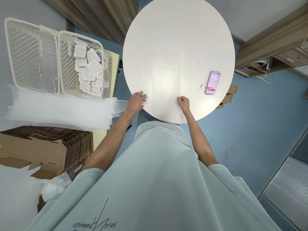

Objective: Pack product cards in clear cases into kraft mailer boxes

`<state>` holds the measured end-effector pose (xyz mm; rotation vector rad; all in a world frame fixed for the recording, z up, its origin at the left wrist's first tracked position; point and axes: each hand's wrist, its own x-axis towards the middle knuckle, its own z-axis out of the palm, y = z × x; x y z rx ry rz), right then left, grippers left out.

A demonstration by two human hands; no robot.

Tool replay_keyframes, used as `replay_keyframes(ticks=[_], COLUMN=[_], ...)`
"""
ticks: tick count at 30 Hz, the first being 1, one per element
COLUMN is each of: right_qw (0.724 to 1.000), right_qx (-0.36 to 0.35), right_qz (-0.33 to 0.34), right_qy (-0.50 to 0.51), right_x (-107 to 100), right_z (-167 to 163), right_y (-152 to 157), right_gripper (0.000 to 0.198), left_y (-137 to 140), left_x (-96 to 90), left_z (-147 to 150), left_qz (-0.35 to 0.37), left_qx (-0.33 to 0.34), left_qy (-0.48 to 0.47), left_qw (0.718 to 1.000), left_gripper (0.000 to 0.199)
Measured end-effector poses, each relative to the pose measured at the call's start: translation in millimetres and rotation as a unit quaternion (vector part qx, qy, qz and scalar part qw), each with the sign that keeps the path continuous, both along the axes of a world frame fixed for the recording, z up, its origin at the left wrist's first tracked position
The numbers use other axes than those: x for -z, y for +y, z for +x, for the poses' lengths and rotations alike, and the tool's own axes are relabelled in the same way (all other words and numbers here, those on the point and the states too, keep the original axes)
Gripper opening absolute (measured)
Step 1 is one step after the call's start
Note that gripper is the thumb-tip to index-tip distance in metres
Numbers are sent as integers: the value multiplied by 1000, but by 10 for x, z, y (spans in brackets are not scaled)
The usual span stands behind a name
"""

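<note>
Near the front left edge of the round white table [154,38], my left hand [135,103] has its fingers closed over a small clear pack [145,99] with dark reddish contents. Part of that pack is covered by the fingers. My right hand [183,103] is over the table's front edge, to the right of the pack, with its fingers curled and pinched together. Whatever sits between those fingertips, if anything, is too small or too clear to make out.
Left of the table, one white basket [60,64] holds many white packets [90,70]; another basket [9,51] contains clear plastic. White foam sheets [60,109] and folded cardboard boxes [33,149] lie nearer. A blurred phone-like object [212,82] lies on the table's right.
</note>
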<state>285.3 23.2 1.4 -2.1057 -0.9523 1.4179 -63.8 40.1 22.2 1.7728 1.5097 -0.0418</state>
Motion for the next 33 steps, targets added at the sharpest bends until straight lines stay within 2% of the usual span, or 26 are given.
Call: replay_keyframes(ticks=[5,8,10,14,18,22,25,29,33], right_qw=[1000,997,993,987,983,980,978,977,976], right_qx=[-4,-20,-38,-71,-83,-98,-120,-129,-128], right_qz=[-2,-10,-21,-52,-79,-96,-105,-109,-105], right_qy=[-30,-73,-106,-137,-145,-147,-138,-130,-143], right_x=[54,58,49,8,-24,-41,-58,-83,-117], right_z=[-10,25,59,116,117,65,24,7,14], right_y=[-33,-114,-203,-423,-600,-705,-749,-765,-743], right_gripper=[25,20,20,27,29,23,10,18,17], left_y=[-44,-53,-68,-129,-205,-264,-303,-365,-430], left_x=[21,51,67,71,107,206,275,323,343], left_z=[-14,-8,20,207,543,795,847,833,847], left_qz=[19,27,35,60,68,59,53,54,57], left_qx=[3,22,13,4,59,109,120,117,122], left_qy=[2,33,46,12,-28,-35,-30,-22,-17], left_qw=[1000,999,998,998,996,992,991,991,991], left_gripper=[67,71,75,80,78,76,77,75,74])
